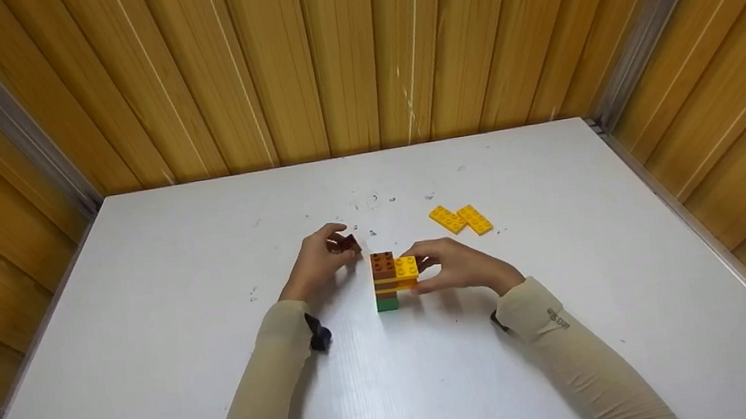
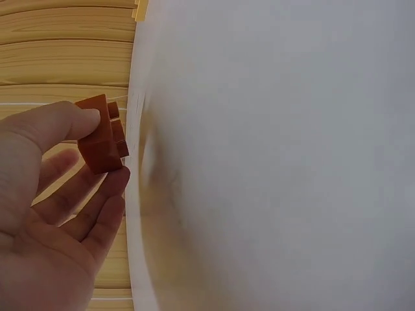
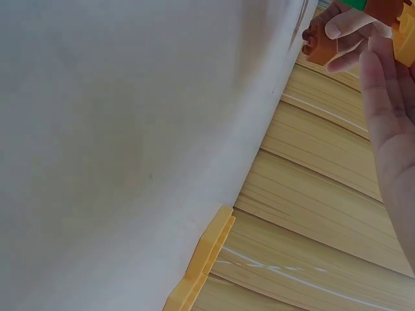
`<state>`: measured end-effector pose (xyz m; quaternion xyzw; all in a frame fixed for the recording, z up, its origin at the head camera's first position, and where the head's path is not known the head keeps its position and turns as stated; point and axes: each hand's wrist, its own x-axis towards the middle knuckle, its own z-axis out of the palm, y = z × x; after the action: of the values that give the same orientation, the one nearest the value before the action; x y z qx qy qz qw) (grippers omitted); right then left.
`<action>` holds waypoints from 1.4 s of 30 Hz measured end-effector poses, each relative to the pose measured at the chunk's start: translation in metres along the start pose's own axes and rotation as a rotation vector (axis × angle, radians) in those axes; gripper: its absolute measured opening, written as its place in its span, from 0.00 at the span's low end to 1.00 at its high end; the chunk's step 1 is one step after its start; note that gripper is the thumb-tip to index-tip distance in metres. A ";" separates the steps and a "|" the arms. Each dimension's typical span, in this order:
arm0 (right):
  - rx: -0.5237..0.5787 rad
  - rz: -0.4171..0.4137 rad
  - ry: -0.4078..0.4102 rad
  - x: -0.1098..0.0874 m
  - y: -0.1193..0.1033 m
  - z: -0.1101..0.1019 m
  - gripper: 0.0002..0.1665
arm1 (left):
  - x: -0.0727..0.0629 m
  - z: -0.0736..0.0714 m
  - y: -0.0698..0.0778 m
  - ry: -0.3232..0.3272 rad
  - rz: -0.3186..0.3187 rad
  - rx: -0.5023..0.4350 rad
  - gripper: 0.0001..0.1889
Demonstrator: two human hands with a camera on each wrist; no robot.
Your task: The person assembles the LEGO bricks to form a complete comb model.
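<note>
In the head view my left hand (image 1: 314,263) pinches a brown toy building brick (image 1: 349,244) to the left of a small brick stack. In the left wrist view, thumb and fingertips hold that brown brick (image 2: 100,136), its studs pointing right. The stack has a green brick (image 1: 387,304) at the bottom, brown and yellow layers above it, and a brown brick (image 1: 382,263) on top. Yellow bricks (image 1: 406,267) jut out from its right side. My right hand (image 1: 461,263) grips this yellow part between thumb and fingers; its fingertips are partly hidden behind the stack.
Two flat yellow bricks (image 1: 447,219) lie touching on the white table (image 1: 147,337), beyond my right hand. Wood-patterned panels (image 1: 340,57) rise along the table's back and sides.
</note>
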<state>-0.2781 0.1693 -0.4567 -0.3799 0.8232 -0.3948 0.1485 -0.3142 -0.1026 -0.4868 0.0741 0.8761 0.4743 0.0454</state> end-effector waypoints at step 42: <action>-0.010 -0.008 -0.014 -0.001 0.002 0.000 0.26 | -0.013 -0.010 -0.004 -0.037 -0.044 0.077 0.26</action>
<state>-0.2781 0.1707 -0.4582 -0.3868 0.8226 -0.3886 0.1505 -0.3033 -0.1155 -0.4846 0.0650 0.8941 0.4378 0.0690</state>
